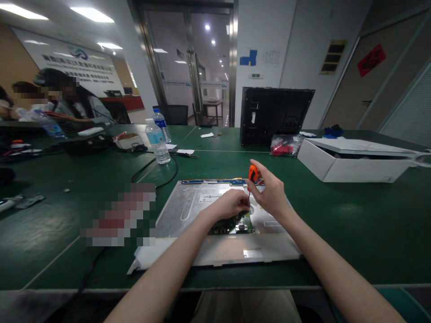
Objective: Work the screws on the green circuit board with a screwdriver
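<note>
My right hand (271, 190) grips a screwdriver (252, 172) with an orange and black handle. Its thin shaft points down toward a green circuit board (240, 222). Close to the shaft's lower end, my left hand (234, 201) has its fingers pinched together above the board; what they hold is hidden. The board lies on the back of a silver display panel (191, 206), flat on the table in front of me. Along the panel's far edge runs a narrow blue circuit strip (232, 182).
Two water bottles (157, 142) and black cables (175, 168) are at the back left of the green table (350, 215). A black monitor casing (274, 114), a bag with red contents (284, 146) and a white box (357, 166) stand back right. People (77, 101) sit far left.
</note>
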Demonstrator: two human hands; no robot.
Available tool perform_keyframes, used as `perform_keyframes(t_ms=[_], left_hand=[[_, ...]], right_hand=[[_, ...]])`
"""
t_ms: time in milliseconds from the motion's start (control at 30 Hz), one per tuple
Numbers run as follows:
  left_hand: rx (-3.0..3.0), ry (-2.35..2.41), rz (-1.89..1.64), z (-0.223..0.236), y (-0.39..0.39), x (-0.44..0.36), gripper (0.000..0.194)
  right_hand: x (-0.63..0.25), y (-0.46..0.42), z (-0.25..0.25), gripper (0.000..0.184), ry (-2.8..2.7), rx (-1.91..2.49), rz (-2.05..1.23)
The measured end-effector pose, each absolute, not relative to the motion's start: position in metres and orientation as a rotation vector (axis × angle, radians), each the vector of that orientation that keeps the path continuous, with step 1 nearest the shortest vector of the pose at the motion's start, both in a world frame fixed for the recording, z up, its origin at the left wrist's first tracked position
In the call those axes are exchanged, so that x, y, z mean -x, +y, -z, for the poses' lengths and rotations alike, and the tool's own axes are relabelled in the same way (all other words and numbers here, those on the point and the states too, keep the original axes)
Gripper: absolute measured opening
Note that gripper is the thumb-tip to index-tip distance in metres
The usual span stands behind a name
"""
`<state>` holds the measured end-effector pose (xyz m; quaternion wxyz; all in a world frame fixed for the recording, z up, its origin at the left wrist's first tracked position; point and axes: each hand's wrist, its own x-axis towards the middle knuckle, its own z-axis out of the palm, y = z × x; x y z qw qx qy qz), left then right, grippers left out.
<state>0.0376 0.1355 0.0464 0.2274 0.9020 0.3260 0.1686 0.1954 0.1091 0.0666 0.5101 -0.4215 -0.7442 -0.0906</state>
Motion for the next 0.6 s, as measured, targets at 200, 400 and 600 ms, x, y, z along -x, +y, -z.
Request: perform_keyframes(t_ms=[200, 400, 600], left_hand=[[-2.491, 0.906, -0.468, -0.0447, 0.1369, -0.0376, 0.007], [-2.493, 0.912, -0.467, -0.0422, 0.1382, -0.0376, 0.008], [-2.486, 0.91, -0.459, -0.0436, 0.1378, -0.0371, 0.011]], right_hand=[[-0.1951, 0.1088, -0.0665, 0.046, -1.785, 1.033, 0.206], [-0.195, 0.1091, -0.0658, 0.047, -1.775, 1.046, 0.188], [-0.1956, 0.1102, -0.0655, 0.044, -1.768, 1.022, 0.187]])
